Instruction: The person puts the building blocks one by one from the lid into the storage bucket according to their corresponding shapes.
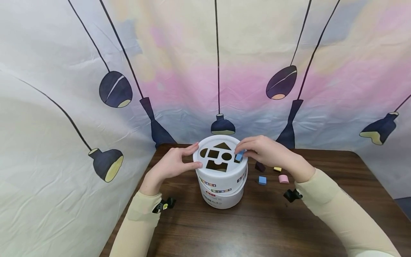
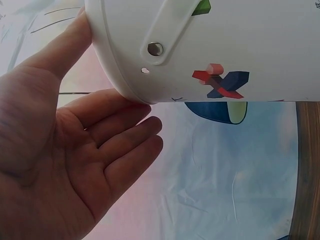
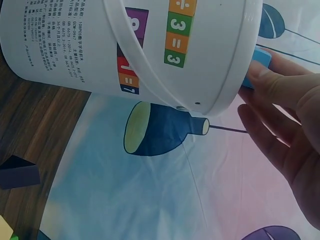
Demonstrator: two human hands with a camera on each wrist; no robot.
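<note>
Pinching smooth blue block (image 1: 239, 156) — right fingers (image 3: 280, 90) at round pierced lid (image 1: 232, 168)

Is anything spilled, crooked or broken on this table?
Nothing stands out as crooked, spilled or broken. The round white bucket stands upright on the brown wooden table. The right hand holds a small blue block at the bucket's holed white lid; a few small coloured blocks lie loose nearby.

Left hand (image 1: 172, 162): at the bucket's (image 1: 221, 180) left rim, thumb and fingers extended, parted. Right hand (image 1: 264, 151): at the bucket's right edge, thumb and fingertips pinching. Sleeved forearms (image 1: 138, 217) angle toward the bucket.
</note>
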